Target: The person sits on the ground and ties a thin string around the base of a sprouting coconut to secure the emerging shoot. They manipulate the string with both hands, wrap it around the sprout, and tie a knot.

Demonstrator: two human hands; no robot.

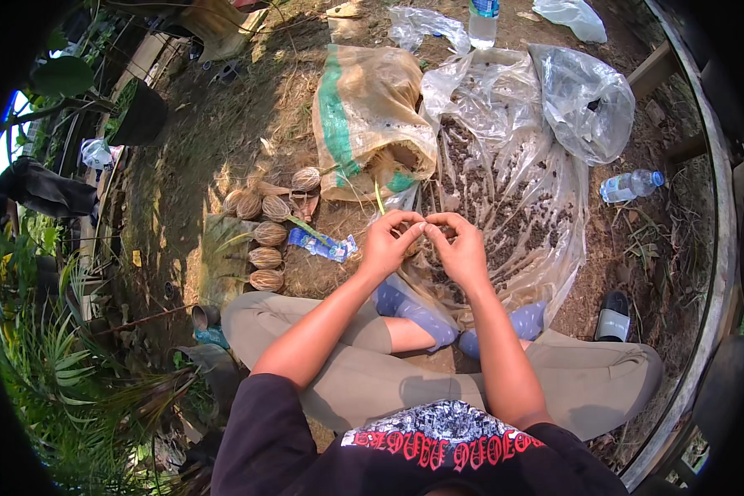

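My left hand point(389, 240) and my right hand point(457, 249) meet fingertip to fingertip above the near-left part of a clear plastic sheet point(573, 248). Thumbs and index fingers are pinched together. Anything between them is too small or hidden to make out. A green shoot point(379, 197) sticks up just beyond my left knuckles; its base is hidden by the hand. Dark crumbly soil point(502, 204) is spread over the sheet. To the left sit several brown oval fibrous balls point(269, 234) ribbed with pale strands, some with green shoots.
Beyond my hands lies a woven sack point(372, 93) with a green stripe, its mouth towards me. A clear plastic bag point(586, 105) sits at the sheet's far right. Water bottles stand at the back point(483, 28) and lie at right point(632, 186). A blue wrapper point(322, 243) and a slide sandal point(612, 317) are nearby.
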